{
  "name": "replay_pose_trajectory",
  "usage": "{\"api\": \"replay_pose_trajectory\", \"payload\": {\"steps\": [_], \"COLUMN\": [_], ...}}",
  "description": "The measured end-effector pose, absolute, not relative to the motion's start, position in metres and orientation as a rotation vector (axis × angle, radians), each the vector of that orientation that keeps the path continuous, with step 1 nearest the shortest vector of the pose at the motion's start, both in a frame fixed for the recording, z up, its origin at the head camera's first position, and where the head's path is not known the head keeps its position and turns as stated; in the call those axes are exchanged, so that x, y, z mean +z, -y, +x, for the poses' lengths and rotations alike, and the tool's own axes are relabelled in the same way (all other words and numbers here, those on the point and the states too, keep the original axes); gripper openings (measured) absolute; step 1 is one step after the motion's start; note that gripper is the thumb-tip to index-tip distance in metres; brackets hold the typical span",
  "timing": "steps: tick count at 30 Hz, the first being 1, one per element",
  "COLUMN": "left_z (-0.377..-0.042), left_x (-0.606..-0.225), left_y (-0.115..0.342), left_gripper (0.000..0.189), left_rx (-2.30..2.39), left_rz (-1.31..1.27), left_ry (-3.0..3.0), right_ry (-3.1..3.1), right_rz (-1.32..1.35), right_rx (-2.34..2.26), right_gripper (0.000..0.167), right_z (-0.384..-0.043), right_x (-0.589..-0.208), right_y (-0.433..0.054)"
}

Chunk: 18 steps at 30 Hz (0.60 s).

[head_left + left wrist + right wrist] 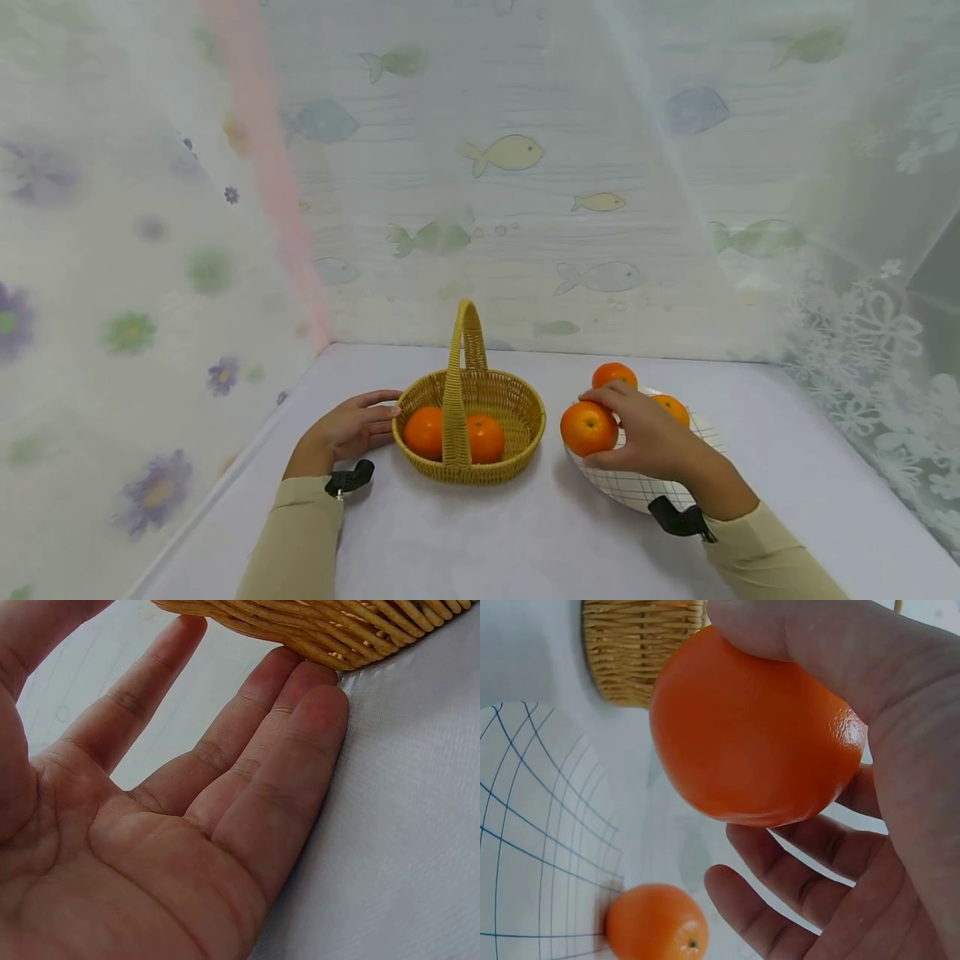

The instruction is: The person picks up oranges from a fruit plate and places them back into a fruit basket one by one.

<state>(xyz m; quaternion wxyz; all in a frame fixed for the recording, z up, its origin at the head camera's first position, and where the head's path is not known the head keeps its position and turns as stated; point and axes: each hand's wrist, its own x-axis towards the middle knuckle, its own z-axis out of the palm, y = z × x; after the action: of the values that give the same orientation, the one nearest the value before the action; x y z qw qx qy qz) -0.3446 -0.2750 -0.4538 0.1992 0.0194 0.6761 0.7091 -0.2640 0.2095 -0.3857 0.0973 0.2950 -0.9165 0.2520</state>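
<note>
My right hand grips an orange between thumb and fingers, over the left edge of a white bowl with a grid pattern. In the right wrist view this orange fills the middle, clear of the bowl. My left hand has its fingers extended, their tips against the left side of a yellow wicker basket with a tall handle. The left wrist view shows the fingertips at the basket's woven base. Two oranges, one on the left and one on the right, lie inside the basket.
Another orange lies in the bowl, partly behind my right hand. A further orange is at the bowl's far side. A white cloth covers the table. Sheer curtains with fish and flowers surround it.
</note>
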Motion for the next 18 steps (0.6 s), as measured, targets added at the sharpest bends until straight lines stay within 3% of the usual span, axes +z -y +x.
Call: {"api": "replay_pose_trajectory", "payload": {"steps": [18], "left_z": [-0.344], "left_x": [-0.453], "left_y": [0.276], "left_gripper": [0.062], "left_rx": [2.014], "left_rz": [0.040], "left_ry": [-1.843], "right_ry": [2.740], "right_rz": [0.899], "right_rx": [0.832], "right_gripper": [0.074], "right_z": [-0.278], "right_x": [-0.380], "right_y": [-0.191]}}
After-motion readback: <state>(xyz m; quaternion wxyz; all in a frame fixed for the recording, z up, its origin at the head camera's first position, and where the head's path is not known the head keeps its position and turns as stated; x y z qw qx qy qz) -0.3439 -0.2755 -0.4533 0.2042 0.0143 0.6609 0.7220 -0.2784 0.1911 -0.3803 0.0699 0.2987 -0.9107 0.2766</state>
